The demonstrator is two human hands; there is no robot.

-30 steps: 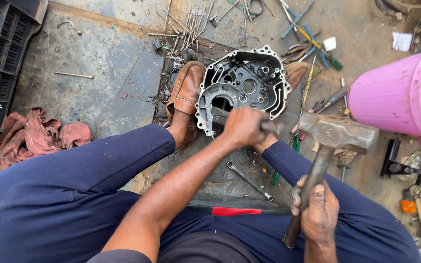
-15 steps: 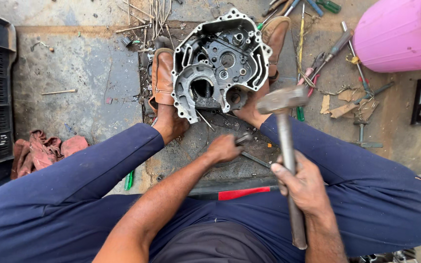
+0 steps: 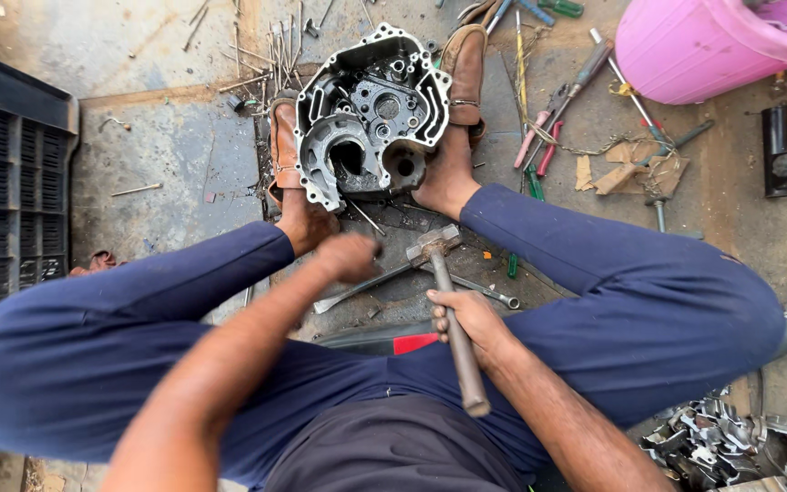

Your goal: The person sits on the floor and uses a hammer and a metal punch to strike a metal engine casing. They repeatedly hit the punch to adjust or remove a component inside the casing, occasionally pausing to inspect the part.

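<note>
Crankcase [image 3: 368,114] stands on edge between my two brown shoes [image 3: 465,68], open face up toward me, on the dirty floor [image 3: 170,155]. As I judge it, the casing is already stripped bare: no gears or shafts show inside, only empty bores and ribs. What is left, if anything, I cannot tell from here.

My right hand [image 3: 466,319] has its grip clenched round the wooden handle of the hammer [image 3: 439,264], head pointing away from me and low over the floor just short of the casing, not touching it. My left hand [image 3: 348,257] is blurred, fisted near my left ankle; whether that grip holds anything I cannot tell. A spanner [image 3: 362,287] lies beneath it, and loose tools [image 3: 557,118] are scattered to the right.
</note>
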